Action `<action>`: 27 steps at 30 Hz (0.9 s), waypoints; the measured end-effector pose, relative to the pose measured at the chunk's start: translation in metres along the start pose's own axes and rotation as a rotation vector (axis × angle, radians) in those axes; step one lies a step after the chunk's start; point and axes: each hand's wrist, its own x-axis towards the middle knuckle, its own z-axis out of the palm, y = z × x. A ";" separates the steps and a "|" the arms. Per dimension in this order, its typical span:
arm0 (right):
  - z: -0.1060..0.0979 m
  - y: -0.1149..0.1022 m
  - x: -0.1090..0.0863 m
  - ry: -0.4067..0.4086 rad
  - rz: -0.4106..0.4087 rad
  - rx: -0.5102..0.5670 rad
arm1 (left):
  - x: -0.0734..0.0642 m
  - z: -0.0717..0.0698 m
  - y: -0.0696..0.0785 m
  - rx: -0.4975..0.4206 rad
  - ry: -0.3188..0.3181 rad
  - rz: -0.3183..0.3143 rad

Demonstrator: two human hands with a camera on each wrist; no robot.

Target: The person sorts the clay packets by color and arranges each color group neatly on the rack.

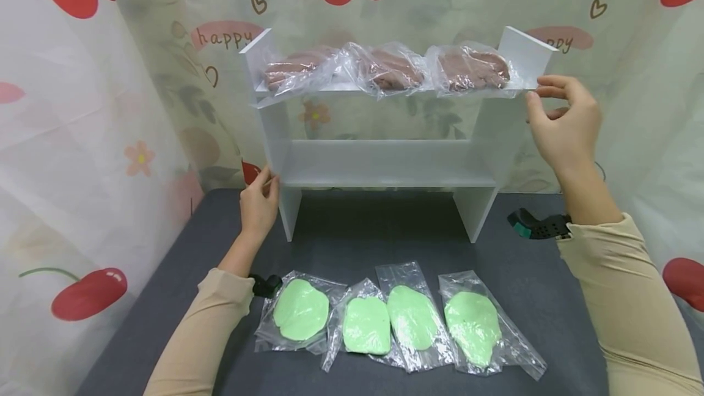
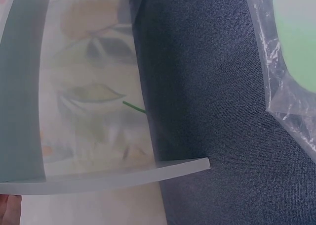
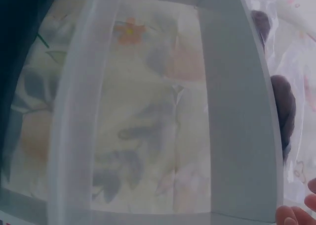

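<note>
A white two-tier shelf rack (image 1: 385,164) stands on the dark table. My left hand (image 1: 258,203) touches its left side panel (image 1: 275,139) at middle-shelf height; in the left wrist view, fingertips (image 2: 11,208) rest against the panel's outer face. Up at the right end of the top shelf, my right hand (image 1: 569,118) pinches the corner between thumb and fingers. Fingertips (image 3: 291,216) show at that corner in the right wrist view. Three clear bags with brown, dough-like lumps lie in a row on top: left bag (image 1: 297,69), middle bag (image 1: 392,69), right bag (image 1: 473,69).
Several clear bags with flat, pale green dough-like pieces, one at left (image 1: 301,310) and one at right (image 1: 473,326), lie on the dark tabletop (image 1: 379,219) before the rack. A printed curtain (image 1: 137,78) hangs behind and at both sides.
</note>
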 end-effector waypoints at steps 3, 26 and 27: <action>-0.003 0.007 -0.014 -0.051 -0.018 0.062 | 0.000 -0.001 0.000 0.001 -0.003 -0.004; 0.026 0.073 -0.094 -1.061 -0.162 0.057 | 0.000 -0.001 0.001 -0.004 -0.002 -0.005; 0.027 0.076 -0.096 -1.109 -0.170 0.069 | 0.000 -0.001 0.001 -0.003 0.000 -0.006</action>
